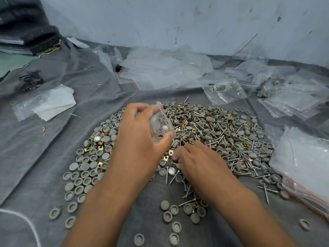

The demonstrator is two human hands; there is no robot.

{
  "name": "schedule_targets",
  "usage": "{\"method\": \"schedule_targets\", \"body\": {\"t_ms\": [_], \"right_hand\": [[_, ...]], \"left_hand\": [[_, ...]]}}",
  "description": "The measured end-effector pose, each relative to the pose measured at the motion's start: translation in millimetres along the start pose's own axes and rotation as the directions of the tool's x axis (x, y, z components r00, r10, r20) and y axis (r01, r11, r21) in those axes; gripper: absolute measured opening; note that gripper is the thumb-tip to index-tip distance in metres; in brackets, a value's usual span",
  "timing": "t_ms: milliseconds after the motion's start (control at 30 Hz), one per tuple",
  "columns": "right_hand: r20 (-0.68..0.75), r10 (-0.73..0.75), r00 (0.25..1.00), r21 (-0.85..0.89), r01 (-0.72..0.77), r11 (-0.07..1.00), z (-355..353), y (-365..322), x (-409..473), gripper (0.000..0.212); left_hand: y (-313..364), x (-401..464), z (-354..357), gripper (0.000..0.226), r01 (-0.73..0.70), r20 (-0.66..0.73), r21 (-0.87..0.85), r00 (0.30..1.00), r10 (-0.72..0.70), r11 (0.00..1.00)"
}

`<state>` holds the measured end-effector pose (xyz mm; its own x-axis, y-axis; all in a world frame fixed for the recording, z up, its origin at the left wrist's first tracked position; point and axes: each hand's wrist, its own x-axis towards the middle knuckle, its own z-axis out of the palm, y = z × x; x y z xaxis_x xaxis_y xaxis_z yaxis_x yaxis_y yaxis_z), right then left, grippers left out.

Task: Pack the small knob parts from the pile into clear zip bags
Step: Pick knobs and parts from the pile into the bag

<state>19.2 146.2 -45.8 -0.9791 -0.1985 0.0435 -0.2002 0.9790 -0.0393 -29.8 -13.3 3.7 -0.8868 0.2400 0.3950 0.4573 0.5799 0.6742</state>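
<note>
1. Step in hand: filling one bag. The left hand (140,132) holds a clear zip bag (161,122) above the pile (204,132), thumb below and fingers curled over the top edge. At least one shiny round piece shows inside the bag.
2. The right hand (194,159) rests low at the near edge of the pile, fingers curled down among the parts. Whether the fingertips have already pinched a part cannot be told; they are hidden.
3. Task material: the pile is mixed, made of grey knob caps (85,173), screws (173,177) and brass-coloured square clips (166,158). It lies on a grey cloth (44,148), with loose caps scattered toward the near side.
4. Next move, as judged: the right hand lifts its pick and carries it up and left to the bag mouth. This calls for the left hand to keep the mouth spread and turned toward the right hand, since the opening is narrow and the film is limp.
5. Edges and room:
   - Empty bags (160,68) lie heaped behind the pile, against the wall (178,20).
   - A stack of bags (306,166) sits just beside the pile on the right, limiting sideways travel there.
   - The cloth to the left is more open, holding only a flat bag with white contents (48,102) and a small bundle of black ties (30,80).
   - The path between the two hands is short and unobstructed.
</note>
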Motion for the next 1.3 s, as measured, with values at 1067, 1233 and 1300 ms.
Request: {"method": "schedule_targets", "body": {"t_ms": [1067,1233,1300], "right_hand": [[-0.553,0.343,0.759,0.71,0.215,0.671,-48,-12,8,0.008],[-0.565,0.316,0.762,0.707,0.25,0.662,-50,-15,9,0.009],[-0.537,0.283,0.794,0.652,0.178,0.737,-46,-14,10,0.013]], "left_hand": [[-1,-1,6,0.062,-0.057,0.067,0.04,0.996,0.055,0.998],[-1,-1,6,0.057,-0.066,0.068,0.034,0.996,0.064,0.997],[1,-1,6,0.057,-0.058,0.061,0.024,0.997,0.056,0.998]]}}
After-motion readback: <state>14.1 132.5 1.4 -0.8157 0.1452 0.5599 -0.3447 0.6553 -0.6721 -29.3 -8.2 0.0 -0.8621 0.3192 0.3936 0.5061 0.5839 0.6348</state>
